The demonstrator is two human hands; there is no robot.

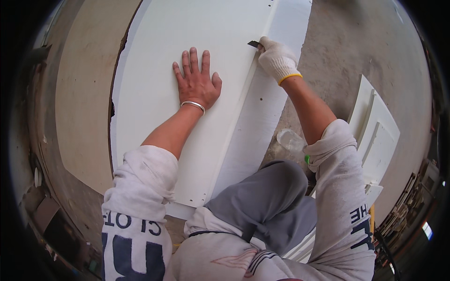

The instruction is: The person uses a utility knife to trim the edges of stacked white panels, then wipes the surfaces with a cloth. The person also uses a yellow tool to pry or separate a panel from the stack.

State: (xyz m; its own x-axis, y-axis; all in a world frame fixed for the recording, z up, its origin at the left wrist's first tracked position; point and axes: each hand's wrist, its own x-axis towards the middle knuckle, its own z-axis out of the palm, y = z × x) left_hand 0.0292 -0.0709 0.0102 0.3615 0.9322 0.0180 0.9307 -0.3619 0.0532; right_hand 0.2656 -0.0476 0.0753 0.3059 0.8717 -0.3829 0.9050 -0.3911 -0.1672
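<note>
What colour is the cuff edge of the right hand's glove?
Yellow: the cuff edge of the off-white knit glove shows best in the head view.

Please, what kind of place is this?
Probably a workshop: a long white panel in front, other white panels on the right, and what look like piled boards at the far right.

So the big white panel [154,122] is lying flat on a pale sheet [253,124] with kinda ragged edges, can't really tell what's under that. Over on the right there's stained grey floor [328,51] with a clear plastic bottle [289,140] on it, plus some white boards [380,129] stacked further right.
</note>
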